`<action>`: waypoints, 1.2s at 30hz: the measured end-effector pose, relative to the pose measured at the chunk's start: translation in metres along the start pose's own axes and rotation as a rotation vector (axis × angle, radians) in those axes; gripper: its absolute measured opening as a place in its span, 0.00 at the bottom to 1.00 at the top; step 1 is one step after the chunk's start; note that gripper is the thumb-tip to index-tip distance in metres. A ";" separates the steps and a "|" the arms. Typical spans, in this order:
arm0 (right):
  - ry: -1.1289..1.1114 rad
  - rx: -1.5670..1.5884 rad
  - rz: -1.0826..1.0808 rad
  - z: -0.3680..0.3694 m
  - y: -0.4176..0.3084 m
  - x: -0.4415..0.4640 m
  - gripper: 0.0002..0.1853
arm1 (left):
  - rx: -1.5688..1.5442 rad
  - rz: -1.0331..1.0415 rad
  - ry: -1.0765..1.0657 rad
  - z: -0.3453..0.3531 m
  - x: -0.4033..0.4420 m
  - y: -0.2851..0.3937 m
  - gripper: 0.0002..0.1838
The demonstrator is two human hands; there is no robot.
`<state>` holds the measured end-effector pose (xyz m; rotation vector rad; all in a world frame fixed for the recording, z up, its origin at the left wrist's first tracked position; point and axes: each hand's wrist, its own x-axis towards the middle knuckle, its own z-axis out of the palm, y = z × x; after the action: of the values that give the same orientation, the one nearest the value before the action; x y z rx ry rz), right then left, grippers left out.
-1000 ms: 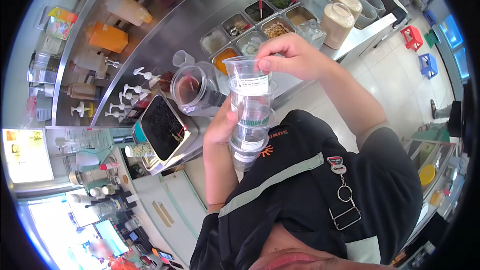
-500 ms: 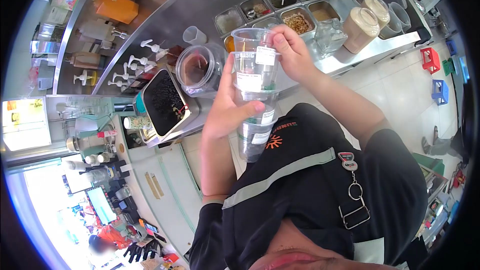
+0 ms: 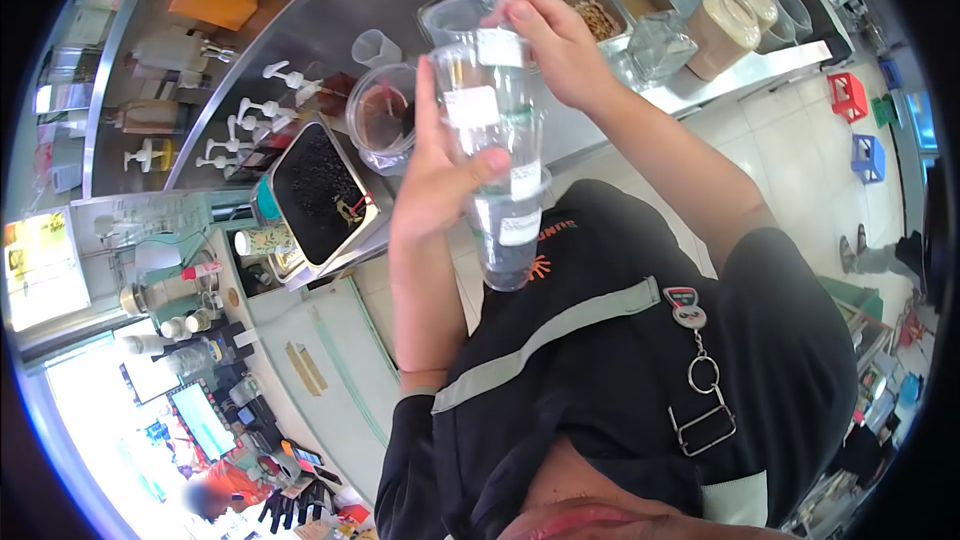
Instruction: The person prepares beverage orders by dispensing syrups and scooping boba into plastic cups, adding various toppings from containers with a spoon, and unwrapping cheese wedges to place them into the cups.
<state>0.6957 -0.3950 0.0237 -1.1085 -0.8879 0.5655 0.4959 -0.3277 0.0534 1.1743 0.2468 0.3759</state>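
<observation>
A nested stack of clear plastic cups (image 3: 505, 210), each bearing a white printed label, stands nearly upright in front of my dark apron. My left hand (image 3: 435, 185) is wrapped round the middle of the stack, thumb across the near side. At the upper end, my right hand (image 3: 560, 45) pinches the rim of the topmost cup (image 3: 455, 25), beside its label. That top cup is still seated inside the one below. The bottom cup looks greyish and touches or overlaps the apron; which of these I cannot tell.
Beyond the cups, a metal counter holds topping pans (image 3: 595, 20), beige-filled jugs (image 3: 722, 45) and a square clear container (image 3: 660, 45). To the left are a wide clear jar (image 3: 380, 115), pump dispensers (image 3: 265, 115) and a pan of black pearls (image 3: 315, 190). Stools (image 3: 868, 158) stand at right.
Both hands and the cup stack have shifted up and left in view, further over the counter. My grips look the same. The background has also shifted slightly with the camera.
</observation>
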 end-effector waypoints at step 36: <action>0.217 -0.257 -0.115 0.093 -0.039 -0.057 0.12 | -0.364 -0.292 -0.190 -0.071 -0.029 0.002 0.35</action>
<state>0.5849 -0.4053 0.0579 -1.3141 -0.8426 0.2341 0.4421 -0.2790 0.0292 0.7936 0.1719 0.0461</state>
